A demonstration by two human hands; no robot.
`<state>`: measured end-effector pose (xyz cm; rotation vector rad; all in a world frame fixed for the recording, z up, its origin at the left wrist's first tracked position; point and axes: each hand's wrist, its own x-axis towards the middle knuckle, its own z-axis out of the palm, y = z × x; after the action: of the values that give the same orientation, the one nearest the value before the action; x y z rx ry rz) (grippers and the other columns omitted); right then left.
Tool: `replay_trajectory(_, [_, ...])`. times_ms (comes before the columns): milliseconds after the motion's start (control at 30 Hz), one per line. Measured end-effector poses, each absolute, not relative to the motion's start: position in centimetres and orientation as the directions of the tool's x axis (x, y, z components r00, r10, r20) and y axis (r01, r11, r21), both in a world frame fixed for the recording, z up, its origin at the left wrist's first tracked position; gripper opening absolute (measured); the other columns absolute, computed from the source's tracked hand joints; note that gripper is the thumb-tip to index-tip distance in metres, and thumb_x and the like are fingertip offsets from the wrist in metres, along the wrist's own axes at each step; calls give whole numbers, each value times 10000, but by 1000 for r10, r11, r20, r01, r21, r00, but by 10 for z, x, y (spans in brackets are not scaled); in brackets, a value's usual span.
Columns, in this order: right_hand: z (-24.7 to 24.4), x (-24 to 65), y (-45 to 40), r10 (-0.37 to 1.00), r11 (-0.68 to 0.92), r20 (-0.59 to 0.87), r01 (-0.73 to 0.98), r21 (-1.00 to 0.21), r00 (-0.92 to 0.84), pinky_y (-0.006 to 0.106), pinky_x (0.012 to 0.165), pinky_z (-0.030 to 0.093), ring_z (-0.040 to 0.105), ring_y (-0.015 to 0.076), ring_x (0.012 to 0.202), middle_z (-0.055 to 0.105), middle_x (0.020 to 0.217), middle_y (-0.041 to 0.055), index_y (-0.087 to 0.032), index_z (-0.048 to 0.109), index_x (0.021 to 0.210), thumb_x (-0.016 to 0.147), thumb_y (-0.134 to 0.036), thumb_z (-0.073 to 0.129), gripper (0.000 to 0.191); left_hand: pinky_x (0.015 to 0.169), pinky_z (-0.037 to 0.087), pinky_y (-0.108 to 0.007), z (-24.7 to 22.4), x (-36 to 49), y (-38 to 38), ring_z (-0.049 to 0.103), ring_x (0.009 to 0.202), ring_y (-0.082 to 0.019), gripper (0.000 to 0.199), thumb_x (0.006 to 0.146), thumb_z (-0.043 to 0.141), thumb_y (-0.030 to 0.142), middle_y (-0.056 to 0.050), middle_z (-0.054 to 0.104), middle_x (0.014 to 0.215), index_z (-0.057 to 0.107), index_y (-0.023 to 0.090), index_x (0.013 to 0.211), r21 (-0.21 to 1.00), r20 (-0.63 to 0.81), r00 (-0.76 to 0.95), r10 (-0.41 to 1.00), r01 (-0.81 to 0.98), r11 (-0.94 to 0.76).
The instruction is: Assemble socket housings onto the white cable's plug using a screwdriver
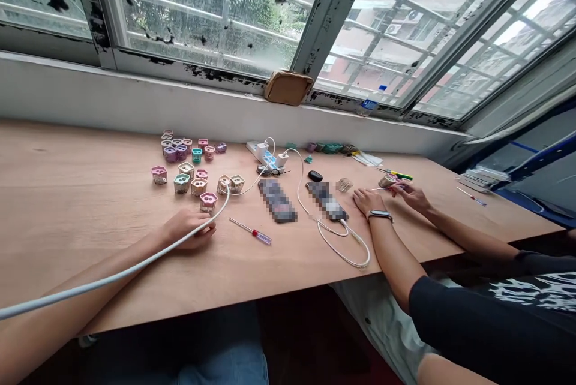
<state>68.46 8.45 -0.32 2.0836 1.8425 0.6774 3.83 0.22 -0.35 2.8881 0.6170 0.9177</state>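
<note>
My left hand [191, 229] rests on the table with its fingers curled inward. Whatever they may hold is hidden. Just beyond the knuckles stands a small pink-topped container [208, 201] with holes in its lid, similar to a pencil sharpener. Several more of the same kind, such as a green-topped one [182, 183] and a pink-topped one [159, 174], are grouped behind it. A white cable [148, 260] passes in front of my left forearm and hand. To the right of the hand lies a screwdriver [255, 234] with a red and clear handle. My right hand is out of view.
Two blurred phones [276, 200] lie mid-table, near a power strip [272, 160] with chargers and a black case [315, 176]. At right, a co-worker's hands [366, 200] work on a small container [387, 181]. A yellow-green screwdriver [400, 175] lies behind them.
</note>
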Motion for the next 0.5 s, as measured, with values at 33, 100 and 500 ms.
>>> replay_trajectory(33, [-3,684,84,988,-140,131,849,510,85,418,878,589,676,222,1027,660,1206,93,-141,632,1221,982,-315,652,296,521,331,-247,-2,38,2,504,529,-113,157,898,490,147,32,561,611,549,200,762,169,540,750,382,347,-922])
replay_trajectory(100, [-3,682,83,990,-138,90,838,528,107,423,889,584,674,224,1040,660,1210,94,-141,634,1217,989,-311,642,285,525,338,-245,-1,37,2,499,525,-112,146,887,495,145,34,558,610,544,200,760,179,533,757,379,337,-924])
replay_trajectory(500, [26,624,54,980,-169,167,888,427,106,418,959,508,651,177,1105,595,1307,160,-83,593,1284,1116,-224,280,382,510,321,-243,-8,33,4,482,496,-103,136,915,512,215,42,552,587,605,200,818,278,515,719,467,375,-884])
